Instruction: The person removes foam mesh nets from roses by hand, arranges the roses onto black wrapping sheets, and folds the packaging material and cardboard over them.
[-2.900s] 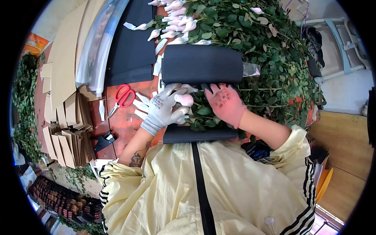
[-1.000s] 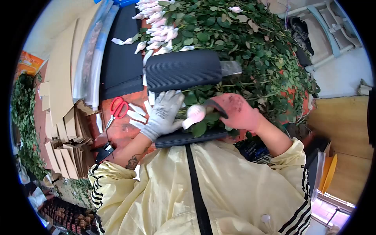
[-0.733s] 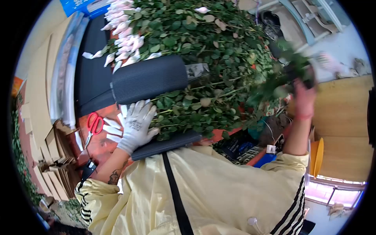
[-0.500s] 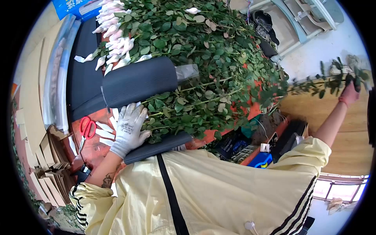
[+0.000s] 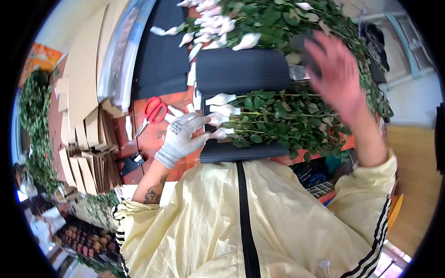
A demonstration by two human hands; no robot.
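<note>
Where leaves [image 5: 266,113] spread green, wrapped buds [image 5: 225,110], white, faintly pink

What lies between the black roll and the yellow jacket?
In the head view, wrapped flowers, then a black pad, lie between the roll and the jacket.

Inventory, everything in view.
Ribbed roll: one, black, centre
Front flower heads: four, whitish, below roll
Rear flower heads: many, pinkish white, top
Leaves: many, green, right
Scissors: one, red, left
Loose wraps: several, white, left
Cardboard: many, brown, left
Small tool: one, black, left
Plastic sheets: several, clear, upper left
Dark sheeting: uncounted, black, upper left
Table: one, red, beneath
Frame: one, pale, right
Jacket: one, yellow, bottom
Left hand: one, grey glove, centre-left
Right hand: one, pink glove, right
</note>
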